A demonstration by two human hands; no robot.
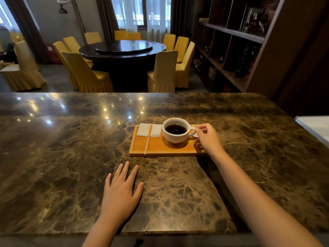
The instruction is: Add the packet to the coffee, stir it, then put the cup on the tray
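A wooden tray [160, 148] lies flat on the marble tabletop [71, 157], toward 1 o'clock from the near edge. A white cup [175, 135] of dark coffee [175, 129] stands upright on the tray's right half, its handle pointing to 3 o'clock. The right hand [208, 138] reaches in from 4 o'clock; its grip is closed, thumb and forefinger pinched on the handle, with the remaining fingers curled below against the tray's right end. A small pale scrap with pink marking, possibly the packet [195, 134], shows between the cup and those fingers; whether it is held or lying on the tray cannot be told. At 9 o'clock from the cup a folded white napkin [149, 130] lies on the tray's far left corner. A wooden stirrer [148, 139] lies across it, running from the napkin toward 6 o'clock and ending near the tray's near rim. The left hand [121, 191] rests palm down on the tabletop at 7 o'clock from the tray, well apart from it, grip fully open with fingers spread and nothing held.
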